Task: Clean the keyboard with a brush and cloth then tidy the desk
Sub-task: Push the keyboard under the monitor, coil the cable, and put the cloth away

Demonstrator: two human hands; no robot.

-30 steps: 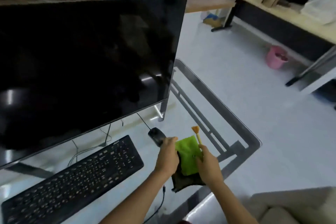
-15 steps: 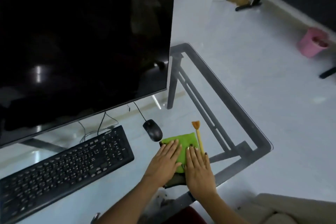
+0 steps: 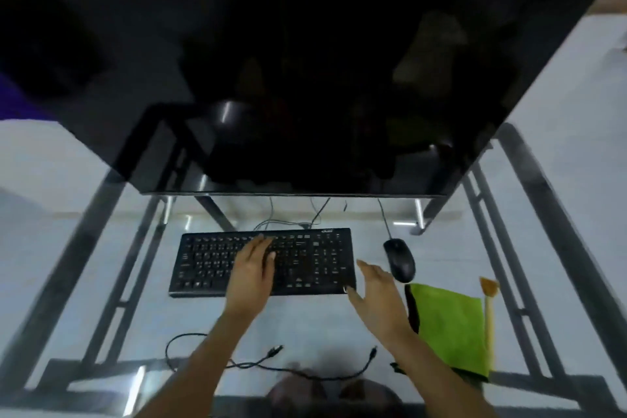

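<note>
Resting on a black keyboard (image 3: 263,261) — the left hand (image 3: 252,276), fingers flat and spread.
The right hand (image 3: 380,295) hovers open beside its right end — holding nothing.

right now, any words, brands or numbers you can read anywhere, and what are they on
Logo at the top right corner of the keyboard: there is a light mark, too blurred to read.
Key legends on the keyboard: white marks, too small and blurred to read.
Monitor: screen is dark, no text shows.
Mouse, green cloth, brush: no lettering visible.
So nothing here can be quoted with confidence.
</note>
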